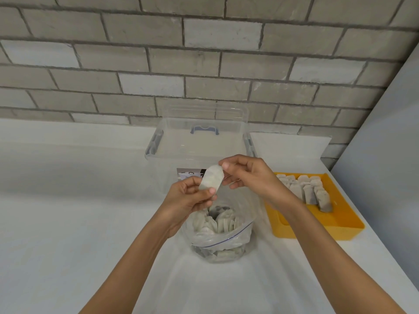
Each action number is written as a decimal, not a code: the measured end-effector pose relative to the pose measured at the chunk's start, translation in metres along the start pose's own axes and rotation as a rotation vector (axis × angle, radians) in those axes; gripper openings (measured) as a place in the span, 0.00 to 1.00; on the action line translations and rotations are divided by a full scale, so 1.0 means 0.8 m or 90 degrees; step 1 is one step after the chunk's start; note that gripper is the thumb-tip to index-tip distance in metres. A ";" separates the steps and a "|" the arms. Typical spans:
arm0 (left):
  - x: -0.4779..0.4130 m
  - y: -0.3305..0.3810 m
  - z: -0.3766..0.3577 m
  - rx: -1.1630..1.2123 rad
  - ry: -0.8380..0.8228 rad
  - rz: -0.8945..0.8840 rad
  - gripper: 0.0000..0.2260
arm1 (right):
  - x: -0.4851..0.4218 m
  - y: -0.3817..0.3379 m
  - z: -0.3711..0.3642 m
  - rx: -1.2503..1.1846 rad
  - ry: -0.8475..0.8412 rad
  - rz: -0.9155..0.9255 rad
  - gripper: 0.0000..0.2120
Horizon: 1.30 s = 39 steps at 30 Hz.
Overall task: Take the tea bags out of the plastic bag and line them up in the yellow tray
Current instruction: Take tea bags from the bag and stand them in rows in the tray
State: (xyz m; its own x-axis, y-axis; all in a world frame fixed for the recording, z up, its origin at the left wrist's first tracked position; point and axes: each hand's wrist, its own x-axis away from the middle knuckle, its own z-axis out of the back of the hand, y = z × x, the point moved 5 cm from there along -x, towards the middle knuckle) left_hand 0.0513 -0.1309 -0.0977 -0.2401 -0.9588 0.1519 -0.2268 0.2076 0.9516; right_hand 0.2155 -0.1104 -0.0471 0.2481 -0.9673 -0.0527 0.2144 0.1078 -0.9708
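Note:
A pale tea bag is held up between both hands above the open clear plastic bag, which stands on the white table and holds several more tea bags. My left hand pinches the tea bag's lower end. My right hand pinches its upper end with thumb and fingers. To the right lies the yellow tray; several tea bags stand in rows in its far part.
A clear plastic storage box with a blue-grey latch stands behind the bag, against the grey brick wall. A grey panel rises at the far right. The white table stretches to the left.

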 end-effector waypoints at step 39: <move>-0.037 0.048 -0.080 -0.297 0.022 -0.204 0.03 | 0.027 -0.008 0.126 0.323 0.106 -0.023 0.05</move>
State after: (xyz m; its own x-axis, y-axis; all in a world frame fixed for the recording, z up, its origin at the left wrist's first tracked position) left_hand 0.1104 -0.1068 -0.0486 -0.1950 -0.9671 -0.1633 0.1595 -0.1955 0.9676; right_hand 0.3152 -0.1091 -0.0185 0.0872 -0.9914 -0.0976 0.6601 0.1309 -0.7397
